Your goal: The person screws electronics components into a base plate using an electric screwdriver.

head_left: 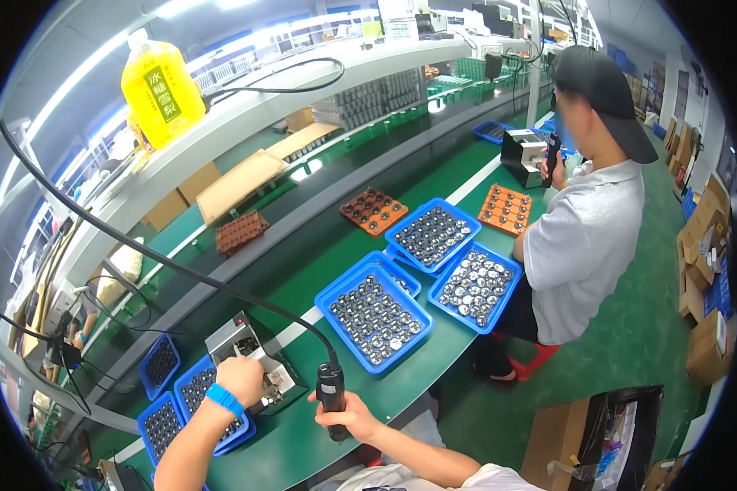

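Observation:
My right hand (355, 417) is wrapped round a black electric screwdriver (331, 391), held upright with its cable running up from the top. My left hand (241, 380), a blue band on its wrist, is curled at an open metal fixture box (232, 334) on the green bench. Its fingertips are hidden, so what they grip cannot be made out. Small metal parts show inside the box beside that hand. Left of it stand blue trays (195, 385) of round dark metal parts. Right of the screwdriver lies a larger blue tray (323, 304) filled with shiny round parts.
More blue trays (512, 286) of round parts stand farther right, near a co-worker (585, 237) holding a similar black tool. Orange part holders (374, 211) lie on the bench. Overhead runs a grey shelf with a yellow bottle (162, 92); an open carton (557, 442) stands lower right.

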A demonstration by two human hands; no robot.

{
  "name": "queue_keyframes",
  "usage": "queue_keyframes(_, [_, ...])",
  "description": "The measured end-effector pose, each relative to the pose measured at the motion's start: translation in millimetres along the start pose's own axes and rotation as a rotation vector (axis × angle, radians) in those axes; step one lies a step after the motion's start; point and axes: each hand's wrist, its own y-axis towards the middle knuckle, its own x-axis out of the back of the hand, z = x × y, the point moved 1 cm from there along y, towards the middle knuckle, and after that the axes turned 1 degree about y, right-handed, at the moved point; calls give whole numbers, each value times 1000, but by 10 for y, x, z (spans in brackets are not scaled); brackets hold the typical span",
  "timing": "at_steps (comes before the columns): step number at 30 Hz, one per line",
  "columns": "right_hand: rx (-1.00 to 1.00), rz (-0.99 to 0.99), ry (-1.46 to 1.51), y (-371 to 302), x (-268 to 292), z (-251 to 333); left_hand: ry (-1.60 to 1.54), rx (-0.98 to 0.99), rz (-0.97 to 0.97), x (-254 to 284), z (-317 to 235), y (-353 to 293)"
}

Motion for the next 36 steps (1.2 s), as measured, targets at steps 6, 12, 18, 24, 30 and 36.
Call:
queue_keyframes(6, [0,-27,-26,-29,-26,28,65,-97,34,50,-10,3])
queue_keyframes(12, [23,-56,-18,-29,-28,49,61,-88,30,30,39,25])
queue_keyframes(18, [13,-64,-13,-26,-43,37,63,-166,47,13,78,30])
queue_keyframes(24, [8,-46,10,0,-11,6,78,-212,74,41,22,-11])
queue_keyframes(30, [17,-62,-17,-67,-13,62,76,-161,13,71,-52,-104])
queue_keyframes(36, [15,-71,-45,-128,-18,92,-168,27,-241,-30,-38,-273])
